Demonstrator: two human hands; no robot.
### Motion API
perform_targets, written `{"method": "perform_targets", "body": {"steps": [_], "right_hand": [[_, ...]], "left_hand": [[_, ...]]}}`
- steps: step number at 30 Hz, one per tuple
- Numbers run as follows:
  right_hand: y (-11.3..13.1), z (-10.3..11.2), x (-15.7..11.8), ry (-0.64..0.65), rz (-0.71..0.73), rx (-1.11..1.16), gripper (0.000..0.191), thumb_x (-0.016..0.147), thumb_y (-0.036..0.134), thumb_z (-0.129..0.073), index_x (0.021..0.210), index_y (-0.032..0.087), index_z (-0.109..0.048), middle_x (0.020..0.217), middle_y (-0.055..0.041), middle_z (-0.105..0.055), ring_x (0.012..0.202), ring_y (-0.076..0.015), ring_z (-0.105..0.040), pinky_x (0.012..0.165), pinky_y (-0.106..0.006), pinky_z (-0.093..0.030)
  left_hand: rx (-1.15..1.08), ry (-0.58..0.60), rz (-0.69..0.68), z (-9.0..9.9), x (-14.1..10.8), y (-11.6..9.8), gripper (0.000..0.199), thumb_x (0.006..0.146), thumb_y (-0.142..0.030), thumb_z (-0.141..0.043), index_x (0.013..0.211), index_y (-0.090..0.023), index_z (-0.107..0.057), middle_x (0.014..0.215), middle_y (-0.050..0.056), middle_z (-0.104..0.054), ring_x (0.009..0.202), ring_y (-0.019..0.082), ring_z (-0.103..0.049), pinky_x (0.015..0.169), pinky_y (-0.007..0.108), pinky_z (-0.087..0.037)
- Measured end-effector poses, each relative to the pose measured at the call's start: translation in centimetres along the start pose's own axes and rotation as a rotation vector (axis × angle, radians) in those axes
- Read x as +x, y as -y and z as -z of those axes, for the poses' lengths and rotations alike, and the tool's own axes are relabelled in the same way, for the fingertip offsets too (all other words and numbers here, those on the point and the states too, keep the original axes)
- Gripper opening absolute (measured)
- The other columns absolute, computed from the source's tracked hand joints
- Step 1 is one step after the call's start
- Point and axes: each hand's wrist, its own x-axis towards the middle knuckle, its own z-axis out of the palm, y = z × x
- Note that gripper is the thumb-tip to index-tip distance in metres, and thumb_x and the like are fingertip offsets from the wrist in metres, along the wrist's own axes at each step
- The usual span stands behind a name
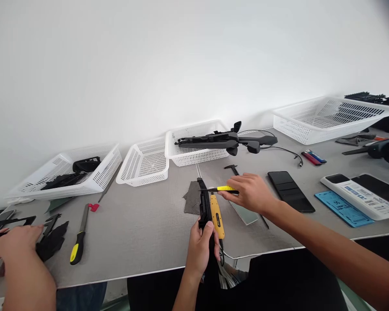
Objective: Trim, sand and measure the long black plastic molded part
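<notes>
My left hand (199, 248) is closed around the lower end of a long black plastic part (205, 205) and holds it up over the table's front edge. My right hand (250, 191) grips a slim tool with a yellow-and-black handle (227, 188). The thin dark tip of that tool lies across the upper stretch of the black part; whether it is a file or a blade I cannot make out. Just right of the part is a yellow corded tool (217, 216). Behind it lies a dark grey cloth-like sheet (192, 198).
White baskets (142, 183) stand along the wall, one holding long black parts (210, 142). A file (80, 242) lies left. To the right are a black phone (290, 190), blue card (343, 209) and calipers (234, 169). Another person's arm (22, 263) works at far left.
</notes>
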Motion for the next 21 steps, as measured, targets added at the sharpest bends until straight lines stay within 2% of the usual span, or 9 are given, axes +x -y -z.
{"method": "perform_targets", "body": {"steps": [4, 7, 10, 13, 17, 21], "right_hand": [[-0.3, 0.0, -0.2, 0.006, -0.04, -0.023, 0.056, 0.112, 0.057, -0.048, 0.072, 0.02, -0.062, 0.061, -0.0023, -0.063, 0.052, -0.0153, -0.047, 0.061, -0.032, -0.027], [-0.6, 0.0, -0.4, -0.001, -0.088, -0.012, 0.055, 0.112, 0.058, -0.047, 0.076, 0.02, -0.065, 0.063, -0.0027, -0.065, 0.054, -0.0164, -0.052, 0.06, -0.031, -0.027], [-0.2, 0.1, -0.7, 0.027, -0.066, 0.052, 0.041, 0.115, 0.048, -0.045, 0.097, 0.02, -0.069, 0.078, -0.0042, -0.074, 0.06, -0.0179, -0.06, 0.061, -0.031, -0.031], [1.1, 0.3, -1.2, 0.094, -0.014, 0.144, 0.026, 0.115, 0.03, -0.04, 0.116, 0.019, -0.064, 0.091, -0.0046, -0.075, 0.066, -0.0177, -0.064, 0.061, -0.03, -0.034], [3.2, 0.8, -1.6, 0.213, 0.107, 0.238, 0.018, 0.103, 0.013, -0.042, 0.104, 0.019, -0.059, 0.083, -0.0027, -0.07, 0.068, -0.0186, -0.06, 0.064, -0.031, -0.037], [4.4, 1.1, -1.5, 0.288, 0.129, 0.265, 0.012, 0.098, 0.016, -0.047, 0.09, 0.021, -0.056, 0.077, -0.0012, -0.065, 0.063, -0.0179, -0.053, 0.063, -0.032, -0.032]], "left_hand": [[0.011, 0.001, -0.005, 0.1, 0.1, 0.1, 0.055, 0.094, -0.07, -0.066, 0.078, -0.019, -0.057, 0.064, -0.004, -0.06, 0.034, 0.006, -0.047, 0.036, 0.021, -0.044], [0.005, 0.001, -0.003, 0.1, 0.1, 0.2, 0.054, 0.093, -0.071, -0.067, 0.081, -0.018, -0.058, 0.065, -0.004, -0.061, 0.034, 0.006, -0.047, 0.036, 0.022, -0.044], [0.001, 0.0, -0.005, 0.1, 0.1, 0.2, 0.053, 0.093, -0.07, -0.068, 0.082, -0.019, -0.058, 0.064, -0.004, -0.061, 0.035, 0.007, -0.048, 0.036, 0.022, -0.045], [0.006, -0.002, -0.012, 0.0, 0.0, 0.1, 0.054, 0.094, -0.07, -0.066, 0.08, -0.019, -0.057, 0.063, -0.004, -0.06, 0.035, 0.007, -0.047, 0.036, 0.022, -0.044], [-0.005, -0.003, 0.005, 0.1, 0.0, 0.1, 0.052, 0.093, -0.069, -0.068, 0.086, -0.019, -0.058, 0.066, -0.005, -0.063, 0.035, 0.007, -0.048, 0.036, 0.022, -0.045], [-0.014, -0.005, 0.005, 0.2, 0.1, 0.2, 0.051, 0.092, -0.069, -0.069, 0.089, -0.02, -0.057, 0.066, -0.005, -0.063, 0.035, 0.007, -0.048, 0.036, 0.022, -0.045]]}}
